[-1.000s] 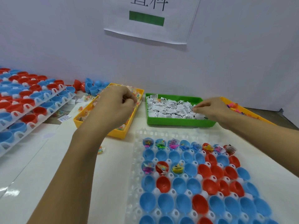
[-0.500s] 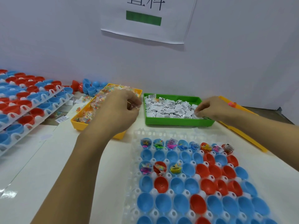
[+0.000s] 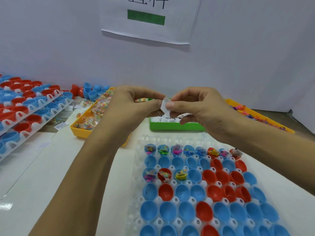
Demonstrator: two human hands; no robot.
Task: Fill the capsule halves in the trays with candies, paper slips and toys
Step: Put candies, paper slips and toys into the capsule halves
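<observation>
Both hands met just behind the green bin (image 3: 177, 127). Right hand (image 3: 201, 108) pinched on a paper slip (image 3: 164, 106); left hand (image 3: 134, 106) curled shut around a candy packet (image 3: 141, 100). Could fumble either during the handover, dropping it short of the clear tray (image 3: 141, 198) in front. Half a second before, apart over separate bins.
</observation>
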